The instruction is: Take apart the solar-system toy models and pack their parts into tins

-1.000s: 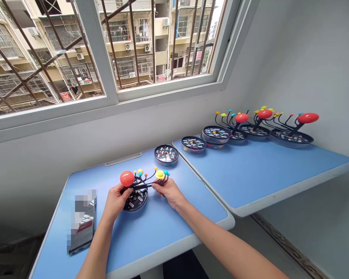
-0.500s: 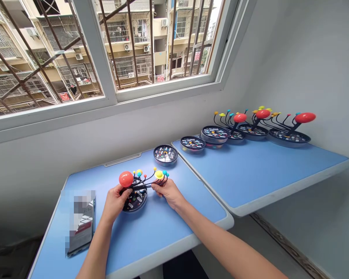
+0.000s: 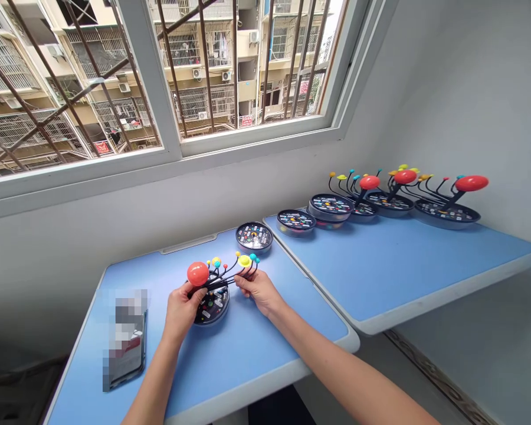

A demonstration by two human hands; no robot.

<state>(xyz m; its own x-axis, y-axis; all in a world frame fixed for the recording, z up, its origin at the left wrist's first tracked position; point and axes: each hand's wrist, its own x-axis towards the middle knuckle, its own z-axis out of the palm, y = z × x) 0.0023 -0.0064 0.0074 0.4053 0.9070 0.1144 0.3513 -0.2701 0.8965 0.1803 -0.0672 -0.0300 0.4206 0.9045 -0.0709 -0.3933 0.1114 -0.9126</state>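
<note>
A solar system model (image 3: 198, 274), with a big red ball and small coloured balls on curved black arms, is held between my hands above a round black base (image 3: 212, 310). My left hand (image 3: 182, 307) is closed around the black stem just below the red ball. At the other side, my right hand (image 3: 257, 289) pinches the black arms near the yellow ringed ball (image 3: 245, 261). The base rests on the blue table (image 3: 248, 366) and is partly covered by the model and my left fingers. Whether the stem touches the base I cannot tell.
Behind the model lies another round base (image 3: 254, 236). More bases (image 3: 296, 221) and several assembled models (image 3: 469, 184) stand along the back of the right-hand table (image 3: 407, 265). A phone (image 3: 126, 348), partly blurred out, lies at left. A barred window (image 3: 248, 77) is ahead.
The whole view has shifted slightly, so everything appears a little further right. Both hands keep the same hold on the model.
</note>
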